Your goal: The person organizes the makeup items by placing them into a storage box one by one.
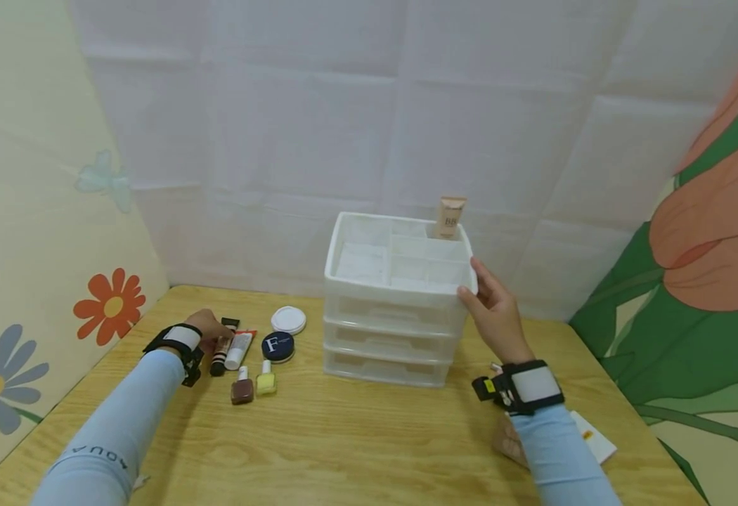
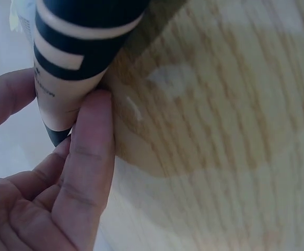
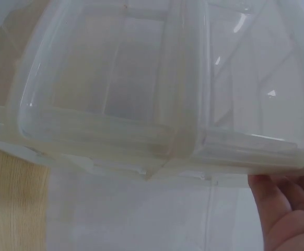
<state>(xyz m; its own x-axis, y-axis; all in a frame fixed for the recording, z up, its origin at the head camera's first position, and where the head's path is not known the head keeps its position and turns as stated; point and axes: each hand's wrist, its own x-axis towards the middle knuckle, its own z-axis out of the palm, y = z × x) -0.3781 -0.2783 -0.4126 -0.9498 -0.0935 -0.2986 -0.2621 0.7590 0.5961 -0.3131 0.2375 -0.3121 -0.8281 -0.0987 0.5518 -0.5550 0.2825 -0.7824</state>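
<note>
In the head view my left hand (image 1: 206, 325) is at the far left of the table, holding a beige tube with black bands (image 1: 220, 358). The left wrist view shows the thumb and fingers on opposite sides of this tube (image 2: 63, 99). A white tube with a red end (image 1: 240, 350) lies right beside it. My right hand (image 1: 497, 320) grips the front right corner of a white plastic drawer organizer (image 1: 388, 302), thumb at the front and fingers along the side. A beige BB cream tube (image 1: 450, 219) stands upright in the organizer's back right top compartment.
Near the tubes lie a white round lid (image 1: 289, 320), a dark blue compact (image 1: 277, 346), and brown (image 1: 242, 391) and yellow (image 1: 266, 383) nail polish bottles. A white flat item (image 1: 595, 439) is partly hidden by my right forearm. Cloth backdrops border the table.
</note>
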